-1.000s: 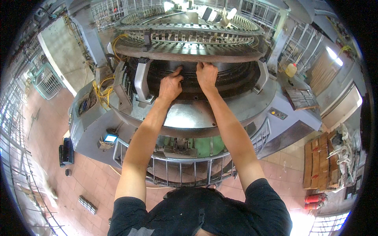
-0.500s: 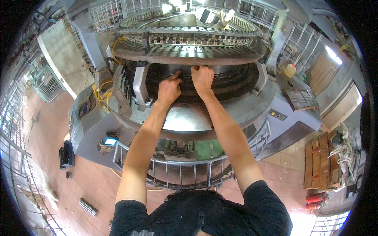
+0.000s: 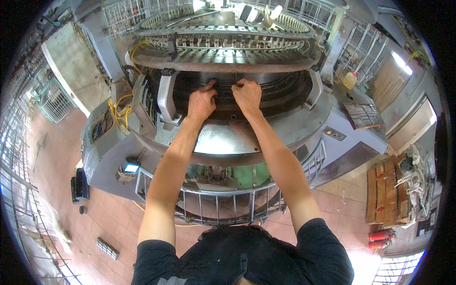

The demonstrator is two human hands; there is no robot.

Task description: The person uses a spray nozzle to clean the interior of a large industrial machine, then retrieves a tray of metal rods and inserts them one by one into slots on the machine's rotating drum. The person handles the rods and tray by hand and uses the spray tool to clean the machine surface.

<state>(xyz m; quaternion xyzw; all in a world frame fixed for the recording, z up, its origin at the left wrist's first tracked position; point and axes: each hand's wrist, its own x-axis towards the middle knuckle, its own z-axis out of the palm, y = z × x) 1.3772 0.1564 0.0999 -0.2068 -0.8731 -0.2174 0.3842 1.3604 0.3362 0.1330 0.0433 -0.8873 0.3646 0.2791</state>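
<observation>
Both arms reach into the dark round opening of a circular knitting machine, between its upper ring (image 3: 228, 61) and the metal table ring (image 3: 222, 137). My left hand (image 3: 202, 103) rests at the dark cylinder (image 3: 228, 80), index finger stretched out against it and thumb apart; nothing shows in it. Close by on the right, my right hand (image 3: 247, 97) is closed in a pinch, thumb and index finger together in front of the cylinder. Whatever it pinches is too small to make out; a thin upright line shows just above the fingertips.
Silver brackets (image 3: 166, 97) stand on either side of the opening. A curved metal railing (image 3: 218, 209) runs below, close to my body. Yellow cables (image 3: 122, 114) hang at the left, near a small lit screen (image 3: 131, 168). A yellowish bottle (image 3: 350, 80) and a slatted panel (image 3: 363, 116) sit at the right.
My right hand has come down slightly from beneath the upper ring, still pinched. The left hand stays nearly in place, its index finger still against the cylinder. The view has shifted a little.
</observation>
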